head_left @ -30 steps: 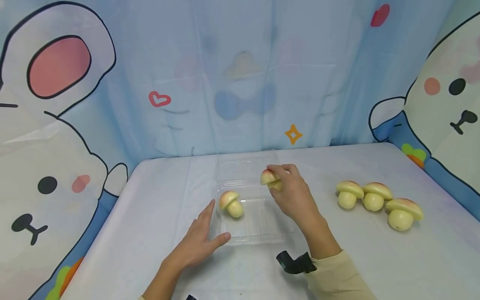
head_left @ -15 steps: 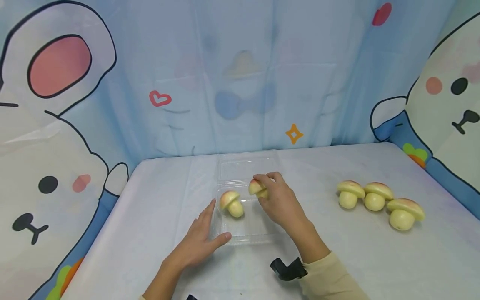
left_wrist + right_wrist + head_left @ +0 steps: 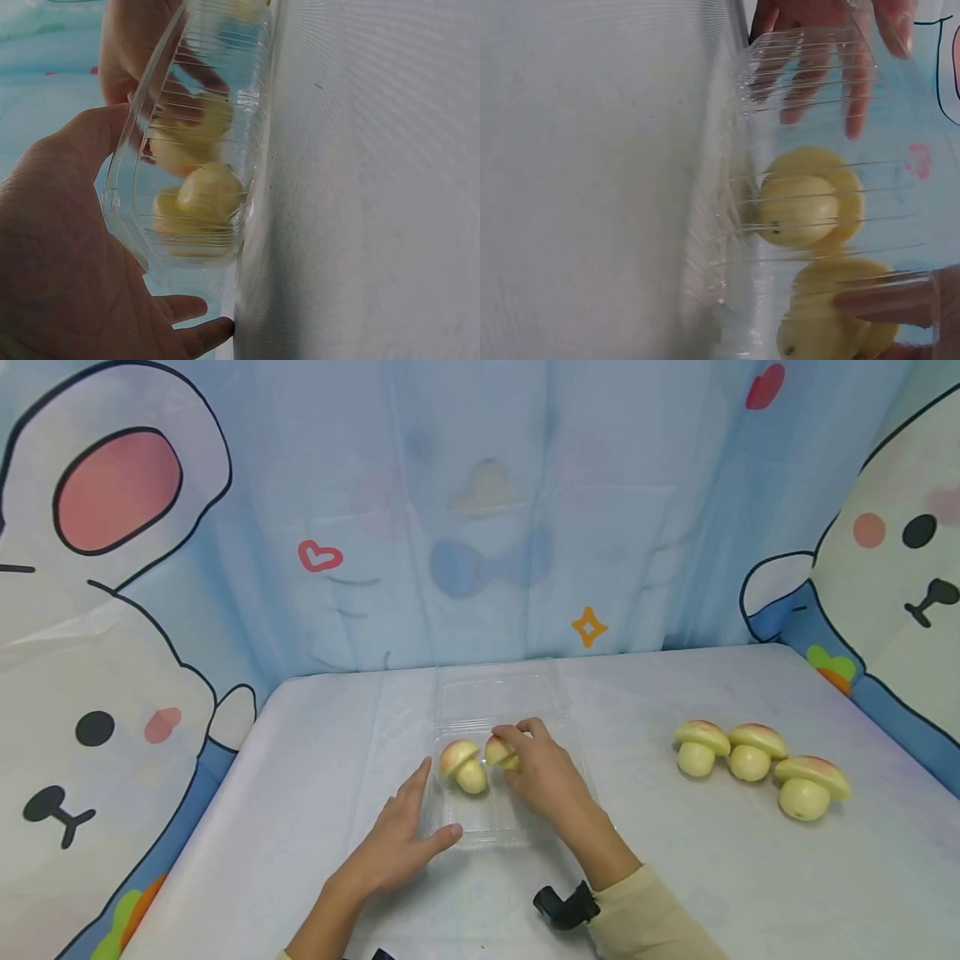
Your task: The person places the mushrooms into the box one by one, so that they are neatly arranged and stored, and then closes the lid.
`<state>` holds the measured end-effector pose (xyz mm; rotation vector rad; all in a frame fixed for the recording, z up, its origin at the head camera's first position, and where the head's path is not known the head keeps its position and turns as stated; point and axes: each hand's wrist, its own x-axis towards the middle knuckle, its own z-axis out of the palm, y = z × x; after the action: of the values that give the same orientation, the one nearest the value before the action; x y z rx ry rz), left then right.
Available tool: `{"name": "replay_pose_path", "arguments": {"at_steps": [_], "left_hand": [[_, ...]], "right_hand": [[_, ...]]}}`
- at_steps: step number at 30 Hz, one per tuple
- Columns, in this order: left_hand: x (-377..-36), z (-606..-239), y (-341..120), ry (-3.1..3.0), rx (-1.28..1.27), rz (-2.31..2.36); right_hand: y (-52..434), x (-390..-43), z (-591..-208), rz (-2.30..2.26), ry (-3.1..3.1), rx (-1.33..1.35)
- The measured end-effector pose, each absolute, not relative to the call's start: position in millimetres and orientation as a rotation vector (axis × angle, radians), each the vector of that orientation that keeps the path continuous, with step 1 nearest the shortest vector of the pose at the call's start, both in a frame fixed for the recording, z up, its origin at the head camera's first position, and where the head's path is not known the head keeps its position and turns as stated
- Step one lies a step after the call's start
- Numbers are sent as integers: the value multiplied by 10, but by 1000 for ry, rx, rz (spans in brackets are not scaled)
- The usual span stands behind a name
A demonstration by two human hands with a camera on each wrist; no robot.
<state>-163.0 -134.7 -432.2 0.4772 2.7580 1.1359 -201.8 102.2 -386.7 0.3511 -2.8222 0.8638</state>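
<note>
In the head view a clear plastic box (image 3: 510, 835) lies on the table with its lid (image 3: 495, 697) folded back behind it. One pale yellow mushroom (image 3: 469, 770), its cap tinged red, lies inside at the left. My right hand (image 3: 547, 781) grips a second mushroom (image 3: 496, 752) just right of the first, over the box's inside. Both mushrooms show through the box wall in the left wrist view. At the box's left front corner is my left hand (image 3: 397, 847), its fingers along the left side and its thumb at the front rim.
To the right on the white-covered table (image 3: 720, 877) stand a mushroom (image 3: 698, 749) and another mushroom (image 3: 753, 752) side by side, and a third mushroom (image 3: 808, 787) closer to me. Behind the table hangs a blue cartoon curtain (image 3: 480, 510).
My right hand has carried its mushroom left and lower, from the box's right back area to beside the mushroom in the box. The left hand has stayed in place.
</note>
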Motion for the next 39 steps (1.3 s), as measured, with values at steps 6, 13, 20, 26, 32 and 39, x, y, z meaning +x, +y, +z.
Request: {"name": "replay_pose_path", "arguments": {"at_steps": [6,13,20,26,32,39], "left_hand": [[-1629,-4320,-1344,2758,476,1140],[-1626,-4322,-1340,2760,484,1138],[-1626,-4319,-1342,2762,491,1137],[-1625,-4322,-1339,2757,488,1137],[-1617,-4313,-1334,2760,487,1146],[-1616,-4314,-1334,2762,482,1140]], "right_hand": [[994,-2027,-3920,820,-2843,330],[986,-2045,-3976,798,-2845,336],[977,-2058,-4015,786,-2828,364],[965,-2058,-4026,781,-2826,362],[961,-2063,-4025,771,-2832,351],[968,-2064,-4020,730,-2838,339]]}}
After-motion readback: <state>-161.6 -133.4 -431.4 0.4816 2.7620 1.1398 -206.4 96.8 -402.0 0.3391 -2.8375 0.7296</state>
